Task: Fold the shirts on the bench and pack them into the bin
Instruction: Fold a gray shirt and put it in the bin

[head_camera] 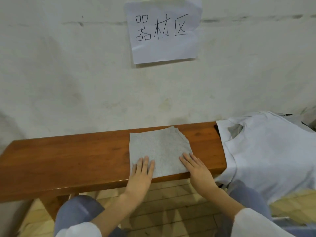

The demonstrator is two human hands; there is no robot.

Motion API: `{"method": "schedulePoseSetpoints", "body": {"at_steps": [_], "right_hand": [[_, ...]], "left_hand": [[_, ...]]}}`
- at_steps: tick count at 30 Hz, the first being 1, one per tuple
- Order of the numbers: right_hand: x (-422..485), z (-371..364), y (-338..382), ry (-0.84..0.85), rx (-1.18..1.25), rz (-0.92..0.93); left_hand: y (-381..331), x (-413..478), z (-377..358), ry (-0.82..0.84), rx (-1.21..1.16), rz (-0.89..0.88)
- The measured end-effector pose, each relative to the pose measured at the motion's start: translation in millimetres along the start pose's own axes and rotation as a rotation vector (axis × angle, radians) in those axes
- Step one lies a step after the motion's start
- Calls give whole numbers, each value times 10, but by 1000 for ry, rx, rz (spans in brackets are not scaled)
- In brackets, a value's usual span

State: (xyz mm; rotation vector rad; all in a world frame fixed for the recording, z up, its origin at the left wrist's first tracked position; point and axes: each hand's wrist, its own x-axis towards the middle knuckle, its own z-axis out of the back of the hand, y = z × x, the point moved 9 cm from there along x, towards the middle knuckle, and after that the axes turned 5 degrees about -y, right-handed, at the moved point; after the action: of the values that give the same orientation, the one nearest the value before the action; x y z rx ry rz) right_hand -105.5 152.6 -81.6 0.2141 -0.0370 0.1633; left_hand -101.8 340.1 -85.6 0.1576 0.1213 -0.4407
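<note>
Got a grey shirt [159, 151] here, folded down to a rough square and lying flat on the bench [68, 159], a bit right of the middle. Reaches from the bench's front edge nearly to its back edge. Can spot a couple of layers peeking out, staggered, at the far right corner of the fold.

Pressing on it with both hands. Left hand [141, 175] laid flat on the near left corner, fingers straight and close together, with the heel of the palm hanging off the bench's front edge. Right hand [196, 170] laid flat on the near right corner, fingers straight and slightly spread, angled up-left across the cloth. No gripping or pinching with either one, just resting on the fabric.

Over the right end of the bench, got a white shirt [273, 151] spread out, draped over the end and down past the front edge. Bit of grey fabric [236, 131] showing through its neck opening. Sits near the grey shirt but apart, with a strip of wood between.

Behind the back edge, a scuffed whitish wall [68, 74] with a sheet of paper [163, 29] stuck up, black handwritten characters on it. Below the front edge, pale brick-pattern floor [171, 194], plus knees in blue-grey trousers [77, 212] and white sleeves [253, 224].
</note>
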Motion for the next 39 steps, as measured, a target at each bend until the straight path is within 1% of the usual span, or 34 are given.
{"method": "schedulePoseSetpoints", "body": {"at_steps": [2,3,5,6,8,9,10,12,14,16,18,20,24,26,28,30,31,32,34,35,36,37,38,39], "right_hand": [[29,59,17,21,-10,11],[68,130,27,14,16,0],[205,295,-18,-25,118,-75],[297,368,-85,-57,188,-141],[504,466,-206,-133,311,-252],[646,481,-253,-176,347,-275],[777,467,-291,-196,374,-290],[1051,382,-337,-164,392,-330],[1275,262,-389,-122,369,-371],[1388,173,-429,-103,339,-397],[1422,145,-446,-149,322,-397],[1396,170,-454,-252,333,-381],[1254,289,-423,-449,306,-332],[1222,455,-418,-578,338,-334],[1322,615,-370,-648,321,-316],[1521,696,-315,-644,300,-282],[1636,693,-290,-603,295,-265],[1747,636,-262,-529,274,-251],[1881,428,-226,-351,193,-242],[1878,343,-215,-293,170,-248],[1832,303,-191,-278,165,-248],[1758,300,-137,-303,170,-220],[1667,318,-55,-323,167,-172],[1568,312,42,-309,149,-123]], "left_hand": [[14,-12,26,-13,-104,-4],[48,12,99,-53,-182,-6],[218,120,344,-196,-406,33],[364,199,457,-273,-505,87],[740,378,540,-386,-572,257],[930,487,506,-399,-580,351],[1090,577,431,-376,-603,434],[1315,748,272,-303,-702,562],[1435,866,169,-293,-790,627],[1482,905,146,-367,-833,647],[1480,860,210,-505,-835,639],[1422,791,327,-650,-790,571],[1279,690,533,-810,-764,435],[1284,665,667,-893,-798,415],[1351,722,742,-940,-821,417],[1483,837,690,-915,-807,470],[1543,912,626,-870,-791,499],[1580,1000,537,-800,-768,515],[1593,1152,352,-580,-696,550],[1601,1181,287,-493,-659,575],[1588,1186,268,-449,-613,576],[1556,1152,315,-464,-570,563],[1473,1099,415,-517,-532,525],[1329,1049,521,-549,-510,455]]}}
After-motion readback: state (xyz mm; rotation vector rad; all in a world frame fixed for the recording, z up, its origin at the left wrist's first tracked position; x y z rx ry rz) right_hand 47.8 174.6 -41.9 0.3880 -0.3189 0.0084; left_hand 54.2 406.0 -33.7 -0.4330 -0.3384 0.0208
